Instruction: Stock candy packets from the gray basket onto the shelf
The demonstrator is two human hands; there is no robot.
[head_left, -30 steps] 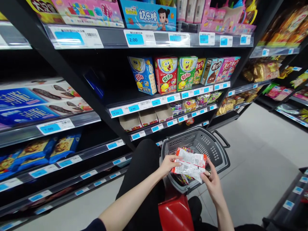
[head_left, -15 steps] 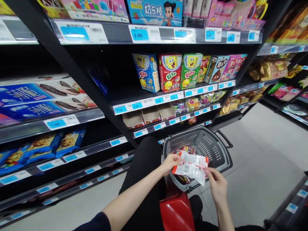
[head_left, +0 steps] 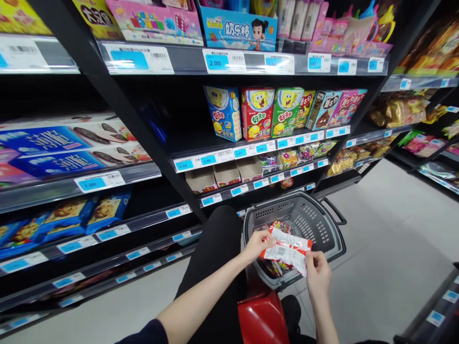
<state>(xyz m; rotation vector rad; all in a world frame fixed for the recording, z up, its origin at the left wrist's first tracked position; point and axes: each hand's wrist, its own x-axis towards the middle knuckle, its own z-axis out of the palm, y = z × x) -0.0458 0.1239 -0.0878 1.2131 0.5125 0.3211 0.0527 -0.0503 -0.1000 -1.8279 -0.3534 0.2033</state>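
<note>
Currently, our left fingers (head_left: 267, 237) and right fingers (head_left: 317, 256) are pinched closed on opposite ends of the packet (head_left: 287, 248), which spans between them above the basket (head_left: 312, 223). We judge it light, soft-filmed and somewhat slippery; we grip best at the ends. Colourful wrappers (head_left: 279, 224) lie beneath the fingers; the knee (head_left: 226, 220), near the left fingers, likely limits clearance.

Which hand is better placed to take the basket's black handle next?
Probably the right hand: it is nearer the black handle. The left hand is farther away. Both pinch the packet, so the left would hold it alone.
</note>
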